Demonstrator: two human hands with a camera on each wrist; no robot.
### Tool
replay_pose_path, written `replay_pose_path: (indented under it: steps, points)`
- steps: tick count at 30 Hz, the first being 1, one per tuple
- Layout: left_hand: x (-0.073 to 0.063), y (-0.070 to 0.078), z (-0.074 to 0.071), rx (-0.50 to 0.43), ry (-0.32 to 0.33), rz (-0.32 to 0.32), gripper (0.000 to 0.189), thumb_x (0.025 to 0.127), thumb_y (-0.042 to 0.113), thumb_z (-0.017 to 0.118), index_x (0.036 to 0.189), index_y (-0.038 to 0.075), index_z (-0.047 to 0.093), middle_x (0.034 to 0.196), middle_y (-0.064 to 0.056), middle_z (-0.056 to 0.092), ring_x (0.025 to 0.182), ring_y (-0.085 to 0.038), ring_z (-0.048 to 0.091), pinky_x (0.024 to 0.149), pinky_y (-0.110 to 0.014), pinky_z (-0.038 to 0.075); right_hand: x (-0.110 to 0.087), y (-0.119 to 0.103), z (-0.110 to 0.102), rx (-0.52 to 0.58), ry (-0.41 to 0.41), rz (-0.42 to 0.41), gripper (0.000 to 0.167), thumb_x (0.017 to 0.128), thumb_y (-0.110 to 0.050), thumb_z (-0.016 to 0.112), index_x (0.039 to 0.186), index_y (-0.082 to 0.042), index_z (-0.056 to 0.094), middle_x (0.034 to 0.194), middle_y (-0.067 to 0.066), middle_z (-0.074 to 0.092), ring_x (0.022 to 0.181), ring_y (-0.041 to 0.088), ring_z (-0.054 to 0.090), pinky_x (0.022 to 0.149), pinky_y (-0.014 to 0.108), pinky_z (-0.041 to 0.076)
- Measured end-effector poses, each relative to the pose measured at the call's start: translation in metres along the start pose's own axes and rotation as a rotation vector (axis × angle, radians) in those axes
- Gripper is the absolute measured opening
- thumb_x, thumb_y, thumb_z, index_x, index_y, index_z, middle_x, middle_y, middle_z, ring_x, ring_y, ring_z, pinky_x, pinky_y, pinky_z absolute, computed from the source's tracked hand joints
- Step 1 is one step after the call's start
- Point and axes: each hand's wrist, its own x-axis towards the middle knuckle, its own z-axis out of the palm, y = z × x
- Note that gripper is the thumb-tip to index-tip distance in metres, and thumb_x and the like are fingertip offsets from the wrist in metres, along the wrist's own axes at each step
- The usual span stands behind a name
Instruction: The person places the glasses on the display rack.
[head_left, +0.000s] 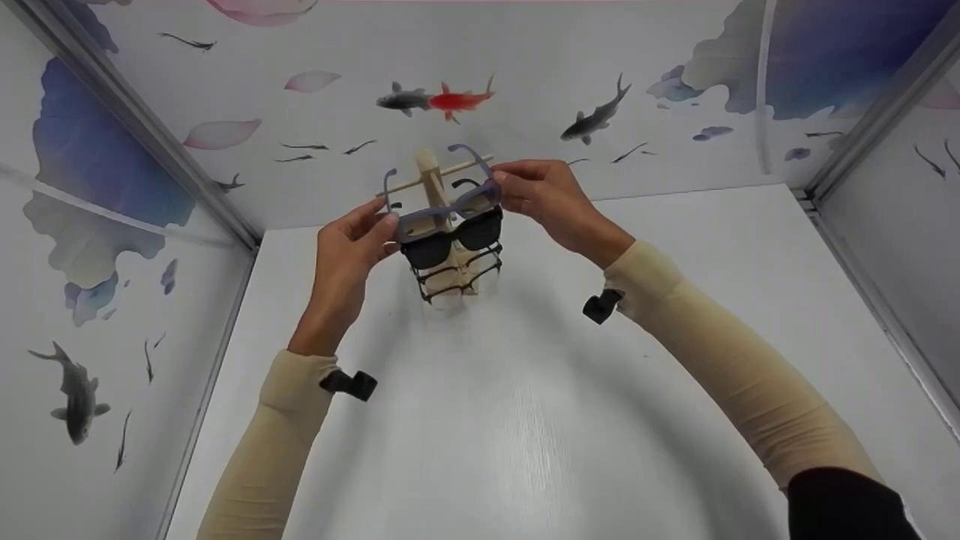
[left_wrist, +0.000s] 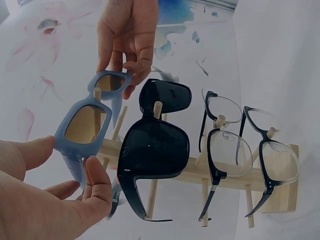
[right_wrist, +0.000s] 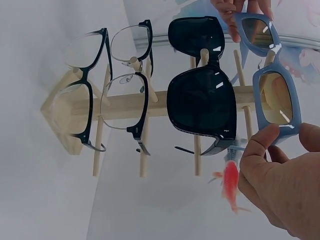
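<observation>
Blue-framed sunglasses (right_wrist: 276, 97) with brown lenses are held at the top of a wooden eyeglasses stand (left_wrist: 230, 175). My left hand (head_left: 345, 251) pinches one end of the frame near the hinge, thumb and fingers on either side. At the opposite end, my right hand (head_left: 551, 199) grips the frame the same way. Both temples point back toward the stand, and a short peg overlaps the bridge in the right wrist view. Directly below sit black sunglasses (left_wrist: 155, 147) with dark lenses, close to the blue pair.
Lower on the stand hang two pairs of clear-lens glasses, an upper pair (left_wrist: 216, 175) and a bottom pair (left_wrist: 267, 182). Crosswise wooden pegs stick out from the post. The stand is on a white table (head_left: 487, 420), with printed panels (head_left: 525, 45) behind and at both sides.
</observation>
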Motion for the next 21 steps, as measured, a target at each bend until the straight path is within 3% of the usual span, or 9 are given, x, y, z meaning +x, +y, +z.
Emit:
replay_pose_path:
  steps: [12, 21]
  points:
    - [0.001, -0.001, 0.001, 0.003, 0.007, -0.002, 0.052, 0.111, 0.019, 0.07, 0.157, -0.001, 0.057, 0.133, -0.017, 0.069, 0.114, -0.028, 0.073, 0.105, -0.042, 0.061, 0.0, 0.002, -0.002, -0.03, 0.023, -0.002, 0.035, 0.111, -0.02, 0.068, 0.139, 0.002, 0.072, 0.124, 0.015, 0.073, 0.116, 0.027, 0.07, 0.111, 0.04, 0.057]
    - [-0.008, -0.008, -0.01, 0.104, 0.022, 0.008, 0.051, 0.112, 0.025, 0.068, 0.156, 0.0, 0.059, 0.137, -0.017, 0.067, 0.112, -0.031, 0.069, 0.1, -0.035, 0.063, -0.018, 0.011, -0.018, -0.148, 0.089, -0.022, 0.033, 0.113, -0.027, 0.067, 0.135, -0.004, 0.075, 0.127, 0.012, 0.074, 0.117, 0.028, 0.07, 0.102, 0.038, 0.06]
